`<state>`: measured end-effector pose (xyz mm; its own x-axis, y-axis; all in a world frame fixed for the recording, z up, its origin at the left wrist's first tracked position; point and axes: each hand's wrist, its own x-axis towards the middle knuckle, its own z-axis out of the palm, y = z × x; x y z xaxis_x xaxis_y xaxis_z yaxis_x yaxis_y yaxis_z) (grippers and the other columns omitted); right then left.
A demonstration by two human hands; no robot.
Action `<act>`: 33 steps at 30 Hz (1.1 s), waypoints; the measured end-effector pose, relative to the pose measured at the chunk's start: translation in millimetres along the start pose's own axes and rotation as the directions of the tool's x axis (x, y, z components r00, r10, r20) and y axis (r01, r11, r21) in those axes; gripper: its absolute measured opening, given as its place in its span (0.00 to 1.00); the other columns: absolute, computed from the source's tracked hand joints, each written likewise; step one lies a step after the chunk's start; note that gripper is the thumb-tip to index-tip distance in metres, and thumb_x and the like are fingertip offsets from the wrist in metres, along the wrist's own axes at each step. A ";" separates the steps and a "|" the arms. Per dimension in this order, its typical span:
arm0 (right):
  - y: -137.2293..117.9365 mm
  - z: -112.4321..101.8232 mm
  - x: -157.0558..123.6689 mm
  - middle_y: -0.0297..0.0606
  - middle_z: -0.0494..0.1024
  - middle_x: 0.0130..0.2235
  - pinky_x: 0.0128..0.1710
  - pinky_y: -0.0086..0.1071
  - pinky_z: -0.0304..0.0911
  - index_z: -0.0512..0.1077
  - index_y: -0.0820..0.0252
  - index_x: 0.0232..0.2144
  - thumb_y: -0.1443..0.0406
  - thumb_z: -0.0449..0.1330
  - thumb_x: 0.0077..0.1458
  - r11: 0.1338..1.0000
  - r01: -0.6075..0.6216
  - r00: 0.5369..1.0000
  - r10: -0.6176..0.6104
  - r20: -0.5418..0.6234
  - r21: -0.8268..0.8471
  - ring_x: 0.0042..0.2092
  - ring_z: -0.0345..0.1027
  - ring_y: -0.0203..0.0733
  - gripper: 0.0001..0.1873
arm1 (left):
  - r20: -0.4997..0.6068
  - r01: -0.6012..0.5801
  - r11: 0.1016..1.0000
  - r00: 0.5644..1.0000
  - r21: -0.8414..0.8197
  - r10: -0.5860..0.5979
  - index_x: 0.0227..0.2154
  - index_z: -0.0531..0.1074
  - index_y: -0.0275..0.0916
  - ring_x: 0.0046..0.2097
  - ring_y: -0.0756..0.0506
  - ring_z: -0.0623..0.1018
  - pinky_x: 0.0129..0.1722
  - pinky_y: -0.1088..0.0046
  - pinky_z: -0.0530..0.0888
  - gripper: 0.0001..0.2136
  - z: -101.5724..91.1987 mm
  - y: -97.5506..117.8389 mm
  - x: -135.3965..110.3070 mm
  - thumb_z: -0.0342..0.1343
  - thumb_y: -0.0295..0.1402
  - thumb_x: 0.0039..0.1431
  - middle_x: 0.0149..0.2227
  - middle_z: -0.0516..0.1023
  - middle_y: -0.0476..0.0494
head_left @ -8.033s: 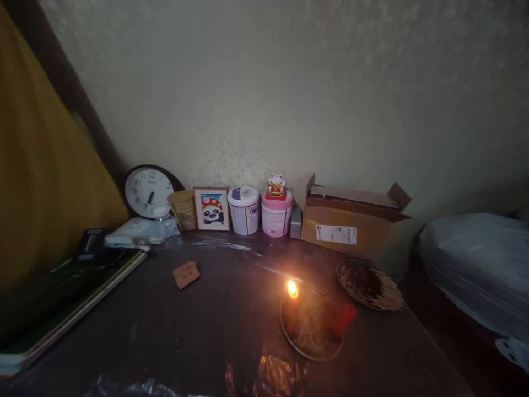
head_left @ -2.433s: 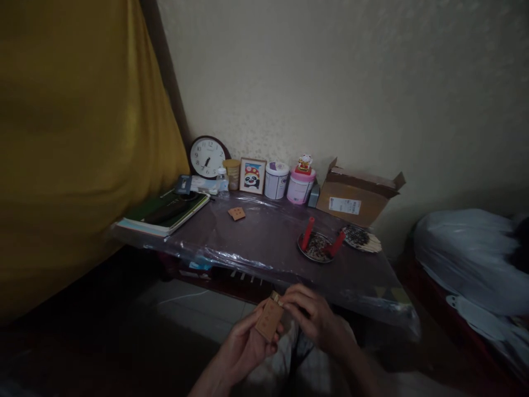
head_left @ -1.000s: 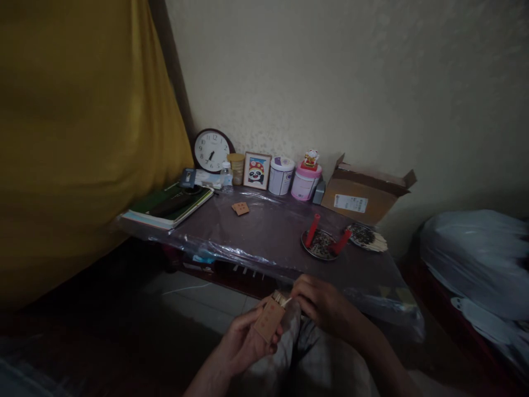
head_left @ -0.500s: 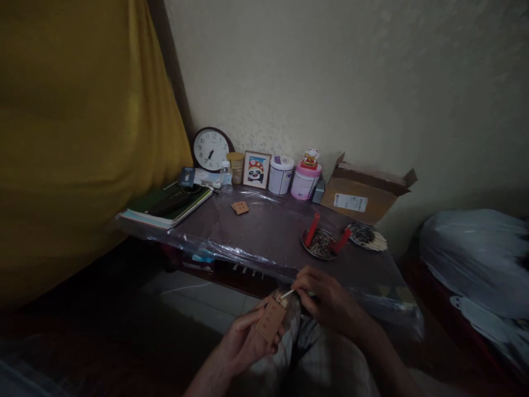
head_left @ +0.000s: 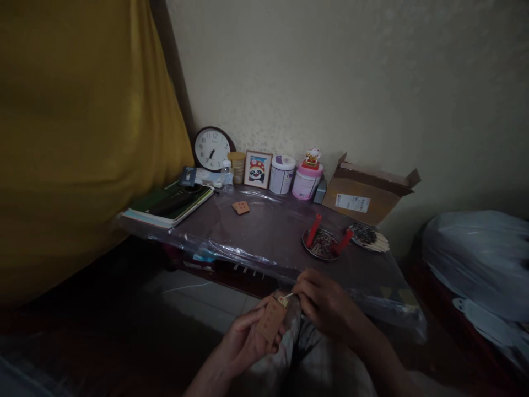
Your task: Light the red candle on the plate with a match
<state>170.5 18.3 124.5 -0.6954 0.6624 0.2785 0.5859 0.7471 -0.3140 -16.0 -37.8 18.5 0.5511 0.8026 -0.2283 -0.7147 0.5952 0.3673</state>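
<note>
down low in the view, both hands are close together over the person's lap, just in front of the desk (head_left: 268, 231). the left hand (head_left: 248, 339) is wrapped around a small tan matchbox (head_left: 271, 320), fingers curled tight on its sides, the box tilted with its top end up. the right hand (head_left: 326, 303) pinches a pale matchstick (head_left: 288, 297) between thumb and fingertips, and the stick's far end sits right at the top of the box. the tray seems to be slid partly out, though the light is too dim to be sure.

up on the desk, under clear plastic sheeting, a round plate (head_left: 320, 248) carries two red candles (head_left: 313, 230), one near upright and one leaning out to the right, neither showing a flame. just beside it to the right is a second plate (head_left: 367, 237) piled with thin sticks. a second small box (head_left: 241, 207) lies flat near the middle of the desk.

along the wall: a clock (head_left: 212, 149), a framed panda picture (head_left: 257, 169), a white tub (head_left: 282, 174), a pink tub (head_left: 306, 184) with a lucky cat figurine (head_left: 312, 157) on top, and an open cardboard box (head_left: 367, 190). books (head_left: 167, 204) are stacked at the left end, against a yellow curtain (head_left: 82, 138).
</note>
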 end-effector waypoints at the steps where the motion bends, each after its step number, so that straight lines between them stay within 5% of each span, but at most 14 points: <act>1: -0.5 0.3 -0.1 0.39 0.70 0.34 0.36 0.31 0.64 0.68 0.59 0.33 0.76 0.49 0.53 1.000 0.001 1.000 -0.001 0.023 -0.013 0.36 0.66 0.39 0.11 | 0.000 -0.003 1.000 1.000 0.005 0.003 0.40 0.72 0.37 0.31 0.46 0.76 0.30 0.72 0.67 0.12 -0.1 -0.5 0.3 0.53 0.36 0.55 0.31 0.80 0.40; 9: -10.6 -5.4 5.4 0.38 0.70 0.35 0.36 0.31 0.61 0.68 0.59 0.31 0.76 0.51 0.53 1.000 0.013 0.993 -0.013 0.120 -0.002 0.37 0.65 0.39 0.10 | -0.043 0.014 0.999 0.999 0.034 -0.013 0.47 0.69 0.38 0.30 0.46 0.76 0.31 0.71 0.67 0.16 4.7 -0.5 0.2 0.52 0.37 0.56 0.30 0.80 0.41; 16: -5.2 3.4 5.4 0.34 0.71 0.34 0.33 0.28 0.61 0.68 0.58 0.34 0.72 0.54 0.56 0.949 -0.030 0.996 0.002 0.088 0.314 0.33 0.65 0.34 0.05 | -0.056 0.030 0.999 0.998 0.029 -0.029 0.38 0.72 0.35 0.30 0.46 0.75 0.30 0.71 0.66 0.13 3.7 -1.8 1.3 0.54 0.37 0.54 0.30 0.78 0.40; 22: 3.3 16.2 2.6 0.34 0.73 0.32 0.34 0.28 0.63 0.71 0.58 0.29 0.67 0.57 0.56 0.817 -0.103 0.990 0.138 -0.019 0.568 0.34 0.68 0.35 0.04 | -0.067 0.004 0.999 0.998 0.038 -0.001 0.43 0.71 0.37 0.30 0.46 0.76 0.31 0.70 0.67 0.14 3.1 -0.6 -0.4 0.53 0.36 0.55 0.30 0.80 0.40; 28: 10.3 18.7 -7.4 0.37 0.76 0.37 0.39 0.31 0.66 0.70 0.57 0.32 0.62 0.58 0.57 0.588 -0.145 0.914 0.387 -0.120 0.795 0.37 0.72 0.38 0.05 | 0.014 -0.030 0.999 0.999 0.035 0.030 0.57 0.58 0.40 0.31 0.46 0.77 0.32 0.71 0.68 0.24 5.8 1.4 -1.7 0.50 0.34 0.58 0.32 0.80 0.41; 33: 9.1 35.0 -17.4 0.37 0.77 0.37 0.40 0.32 0.68 0.70 0.57 0.32 0.60 0.59 0.55 0.542 -0.202 0.843 0.520 -0.136 0.816 0.37 0.74 0.39 0.07 | 0.109 -0.077 0.995 0.992 0.062 0.070 0.61 0.50 0.43 0.35 0.44 0.78 0.34 0.68 0.69 0.27 11.0 3.7 -1.6 0.47 0.32 0.59 0.36 0.79 0.39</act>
<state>173.4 11.7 85.0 -0.2253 0.9545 0.1954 0.1188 0.2259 -0.9669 -14.8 -37.4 30.2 0.5432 0.8333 -0.1025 -0.7271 0.5280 0.4388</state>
